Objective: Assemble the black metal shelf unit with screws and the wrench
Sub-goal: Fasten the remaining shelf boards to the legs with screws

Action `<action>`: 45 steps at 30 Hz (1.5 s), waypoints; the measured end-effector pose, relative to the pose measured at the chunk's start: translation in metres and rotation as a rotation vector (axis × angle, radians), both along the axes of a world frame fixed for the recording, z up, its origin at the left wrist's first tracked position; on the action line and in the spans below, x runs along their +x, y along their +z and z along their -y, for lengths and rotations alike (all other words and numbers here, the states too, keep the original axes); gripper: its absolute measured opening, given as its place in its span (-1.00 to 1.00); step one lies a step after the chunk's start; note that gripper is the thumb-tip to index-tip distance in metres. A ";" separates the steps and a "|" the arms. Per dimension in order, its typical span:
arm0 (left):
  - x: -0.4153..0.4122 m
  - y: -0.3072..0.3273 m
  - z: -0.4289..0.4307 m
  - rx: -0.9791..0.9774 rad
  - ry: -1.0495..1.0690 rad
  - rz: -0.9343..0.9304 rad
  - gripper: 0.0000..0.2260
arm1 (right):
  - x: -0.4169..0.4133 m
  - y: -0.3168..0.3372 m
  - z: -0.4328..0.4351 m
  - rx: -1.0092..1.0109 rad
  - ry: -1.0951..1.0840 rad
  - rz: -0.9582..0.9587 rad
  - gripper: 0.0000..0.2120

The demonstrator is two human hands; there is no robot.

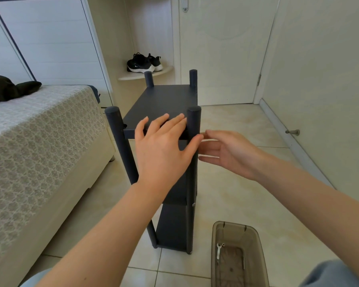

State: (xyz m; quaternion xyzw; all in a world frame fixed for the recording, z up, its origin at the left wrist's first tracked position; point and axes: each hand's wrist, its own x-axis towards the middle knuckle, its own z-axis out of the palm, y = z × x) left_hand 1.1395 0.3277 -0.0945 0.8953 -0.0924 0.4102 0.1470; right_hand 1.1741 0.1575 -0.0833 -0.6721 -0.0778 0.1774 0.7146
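- Tiled floor point(247, 193) underfoot, bed point(39, 125) at nine o'clock.
- Left hand point(162, 150): fingers spread flat on the upright shelf unit point(164, 100), top panel, dead centre.
- Right hand point(230, 152): fingers straight, slightly apart, beside its post point(193, 119) at three o'clock.
- Wrench point(218, 250) in bin point(255, 241), five o'clock.

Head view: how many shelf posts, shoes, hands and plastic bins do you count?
Shelf posts: 4
Shoes: 2
Hands: 2
Plastic bins: 1
Total: 9
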 end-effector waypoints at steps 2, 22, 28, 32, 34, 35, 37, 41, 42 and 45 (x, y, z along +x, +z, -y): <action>0.001 -0.002 -0.001 0.003 -0.004 0.029 -0.54 | -0.004 -0.007 0.010 -0.085 -0.012 0.001 -0.73; 0.010 -0.013 0.013 -0.031 0.009 0.113 -0.56 | -0.043 -0.306 0.081 -1.104 0.181 -0.308 -0.70; 0.014 -0.017 0.015 -0.026 0.012 0.162 -0.58 | -0.034 -0.360 0.075 -1.125 0.148 -0.300 -0.77; 0.016 -0.016 0.020 -0.028 0.018 0.186 -0.64 | -0.025 -0.385 0.069 -1.150 0.140 -0.206 -0.75; 0.018 -0.017 0.021 -0.022 0.021 0.203 -0.65 | -0.018 -0.395 0.065 -1.176 0.152 -0.171 -0.71; 0.019 -0.018 0.022 -0.017 0.026 0.207 -0.65 | -0.013 -0.400 0.065 -1.182 0.150 -0.165 -0.70; 0.020 -0.018 0.023 -0.010 0.040 0.213 -0.65 | -0.004 -0.407 0.066 -1.184 0.146 -0.162 -0.69; 0.019 -0.020 0.028 -0.010 0.053 0.203 -0.65 | 0.004 -0.419 0.071 -1.188 0.133 -0.135 -0.72; 0.019 -0.020 0.029 -0.009 0.057 0.198 -0.65 | 0.006 -0.423 0.072 -1.189 0.121 -0.129 -0.72; 0.019 -0.019 0.032 -0.005 0.065 0.197 -0.66 | 0.015 -0.429 0.078 -1.176 0.094 -0.100 -0.72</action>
